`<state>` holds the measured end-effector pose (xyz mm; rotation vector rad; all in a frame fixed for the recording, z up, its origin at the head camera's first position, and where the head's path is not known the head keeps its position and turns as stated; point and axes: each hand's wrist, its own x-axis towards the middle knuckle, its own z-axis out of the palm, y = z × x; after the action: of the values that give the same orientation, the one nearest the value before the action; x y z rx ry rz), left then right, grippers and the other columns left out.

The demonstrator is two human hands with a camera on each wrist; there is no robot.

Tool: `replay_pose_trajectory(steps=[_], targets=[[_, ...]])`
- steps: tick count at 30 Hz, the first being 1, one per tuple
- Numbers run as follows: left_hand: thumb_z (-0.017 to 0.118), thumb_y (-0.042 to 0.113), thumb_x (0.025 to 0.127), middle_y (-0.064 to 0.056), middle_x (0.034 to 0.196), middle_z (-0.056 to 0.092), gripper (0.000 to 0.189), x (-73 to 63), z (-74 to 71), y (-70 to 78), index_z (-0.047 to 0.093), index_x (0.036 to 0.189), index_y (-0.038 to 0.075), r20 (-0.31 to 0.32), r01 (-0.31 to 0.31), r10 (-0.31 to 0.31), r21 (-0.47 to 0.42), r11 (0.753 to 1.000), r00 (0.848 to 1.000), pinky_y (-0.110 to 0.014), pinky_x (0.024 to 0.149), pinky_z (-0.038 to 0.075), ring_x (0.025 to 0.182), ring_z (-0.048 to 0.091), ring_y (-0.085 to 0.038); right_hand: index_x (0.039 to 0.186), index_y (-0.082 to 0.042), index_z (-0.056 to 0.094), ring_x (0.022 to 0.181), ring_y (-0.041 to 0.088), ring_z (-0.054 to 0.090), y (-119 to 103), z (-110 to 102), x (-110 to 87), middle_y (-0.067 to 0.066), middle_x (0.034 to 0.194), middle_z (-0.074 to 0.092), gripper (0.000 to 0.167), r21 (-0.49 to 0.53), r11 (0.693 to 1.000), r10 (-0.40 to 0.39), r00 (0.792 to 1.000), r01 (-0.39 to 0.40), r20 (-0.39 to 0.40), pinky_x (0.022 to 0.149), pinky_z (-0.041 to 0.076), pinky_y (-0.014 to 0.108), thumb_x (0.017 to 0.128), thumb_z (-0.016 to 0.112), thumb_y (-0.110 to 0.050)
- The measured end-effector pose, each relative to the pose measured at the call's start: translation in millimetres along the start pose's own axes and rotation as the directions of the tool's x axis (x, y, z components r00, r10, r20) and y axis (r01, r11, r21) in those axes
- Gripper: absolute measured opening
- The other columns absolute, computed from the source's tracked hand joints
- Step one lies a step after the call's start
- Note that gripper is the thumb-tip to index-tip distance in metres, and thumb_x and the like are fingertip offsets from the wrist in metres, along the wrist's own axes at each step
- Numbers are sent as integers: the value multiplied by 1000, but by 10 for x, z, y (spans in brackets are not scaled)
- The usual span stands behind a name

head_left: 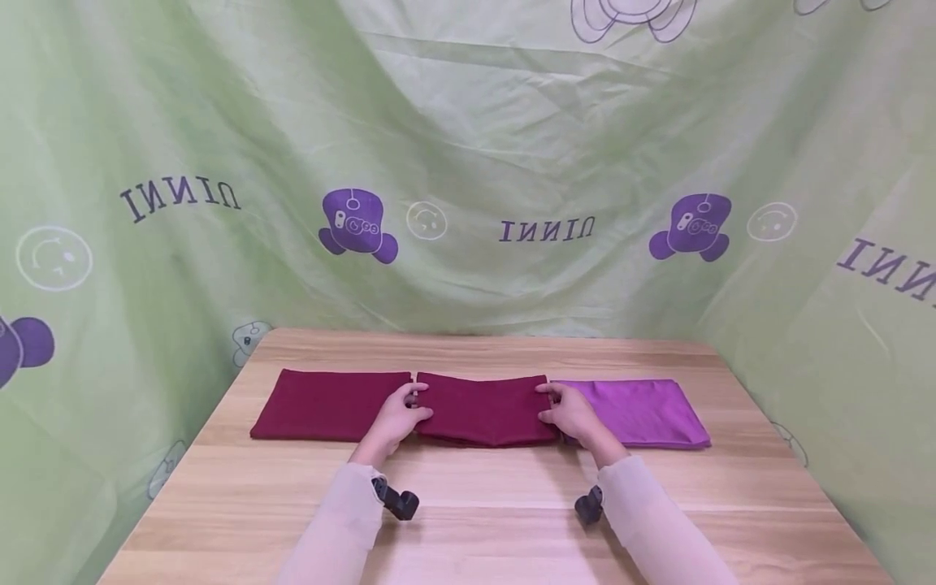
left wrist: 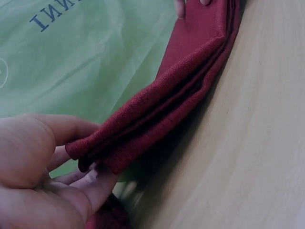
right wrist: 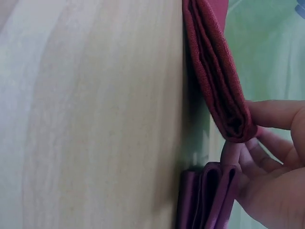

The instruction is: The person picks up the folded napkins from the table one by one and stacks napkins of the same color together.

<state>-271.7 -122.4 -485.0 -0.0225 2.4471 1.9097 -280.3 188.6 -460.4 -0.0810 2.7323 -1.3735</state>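
Observation:
A folded maroon cloth [head_left: 483,411] lies crosswise between my two hands, its ends raised and its middle sagging. My left hand [head_left: 396,416] pinches its left end, thumb on top and fingers beneath, as the left wrist view shows with the layered edge of the maroon cloth [left wrist: 157,107]. At the opposite end my right hand [head_left: 574,413] grips the stacked layers between thumb and fingers; in the right wrist view that end is off the tabletop. Another folded maroon cloth [head_left: 329,405] lies flat to the left. On the right lies a folded purple cloth [head_left: 647,413], close beside my right hand.
The wooden table [head_left: 483,512] carries all three cloths in a row. A green printed curtain [head_left: 468,284] hangs behind it and along both sides. Small black cameras, one of them the left wrist camera [head_left: 398,500], sit on the sleeves.

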Motion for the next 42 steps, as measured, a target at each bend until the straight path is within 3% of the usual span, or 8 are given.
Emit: replay_pose_trajectory(steps=[5,8,15,22,29,37,42], targets=[[68,-8,80,-21,118,57,49,-13,-75,19,58,128,0,-10,-50,50,-36,998,999,-33,81,45,104,51,-30,126,2,61,73,16,42,-68,-2,-10,6,85,46,50,136,991,-17,1000,15,9,60,39,25,78,69,13],[67,-7,81,-23,124,54,50,-12,-168,58,58,130,2,-15,-70,69,-44,997,997,-36,86,44,105,52,-31,127,3,59,69,14,41,-130,-2,-2,6,84,44,51,202,979,-29,1000,26,11,55,38,22,78,68,14],[65,-6,83,-26,135,46,52,-38,-493,97,55,133,3,-11,-81,81,-47,996,997,-38,89,45,108,54,-36,130,3,58,84,20,59,-308,120,1,17,111,53,51,311,950,-23,999,13,29,68,53,28,81,68,12],[65,-4,85,-27,138,43,53,-58,-975,62,51,136,-1,-9,-112,112,2,994,994,-31,90,44,117,49,-40,131,5,57,84,22,63,-597,435,8,19,111,55,51,385,922,-58,998,42,30,70,57,34,81,69,12],[63,-3,87,-29,140,40,54,-101,-1440,-62,46,138,-4,-4,-127,128,42,991,992,-21,88,41,123,42,-40,131,3,57,82,19,62,-819,817,39,18,111,56,53,404,912,-89,996,69,31,67,55,30,80,70,10],[58,-5,88,-30,139,36,55,-187,-1780,-141,41,141,-6,-24,-112,114,53,992,993,-19,83,39,117,39,-35,128,2,60,80,18,61,-1002,1199,59,13,106,55,51,470,881,-84,996,59,31,65,55,28,79,70,12],[55,-5,90,-30,139,34,53,-236,-1955,-194,38,141,-8,-48,-109,113,69,992,992,-16,81,38,114,40,-27,127,-1,61,78,17,60,-1114,1386,84,10,104,55,50,414,908,-92,995,70,34,61,54,27,80,71,10]])
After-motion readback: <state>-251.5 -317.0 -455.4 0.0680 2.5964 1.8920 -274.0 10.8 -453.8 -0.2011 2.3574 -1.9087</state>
